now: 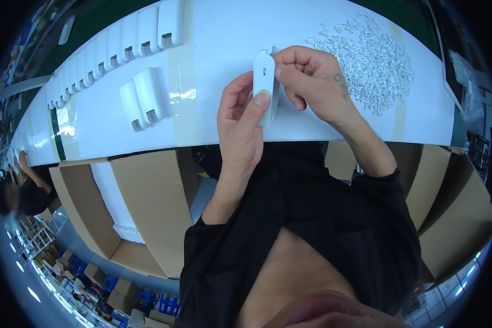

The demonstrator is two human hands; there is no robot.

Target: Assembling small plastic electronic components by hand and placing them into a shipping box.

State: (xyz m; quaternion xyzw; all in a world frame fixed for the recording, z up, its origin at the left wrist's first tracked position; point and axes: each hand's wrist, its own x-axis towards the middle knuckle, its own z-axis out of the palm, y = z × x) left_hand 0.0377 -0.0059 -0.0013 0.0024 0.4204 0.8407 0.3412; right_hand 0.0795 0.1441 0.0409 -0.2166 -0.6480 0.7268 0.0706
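Observation:
Both hands hold one white oblong plastic housing (264,76) upright above the white worktable (213,49). My left hand (239,128) grips its lower part, thumb pressed on the front face. My right hand (311,82) pinches its upper right edge with the fingertips. A small slot shows on the housing's front. Whether a small part sits under my right fingers is hidden.
A heap of several tiny white plastic pieces (372,60) lies at the right. Two finished white housings (142,98) lie at the left, a row of more (126,38) behind them. Open cardboard boxes (142,202) stand below the table edge. Another person (22,191) works at far left.

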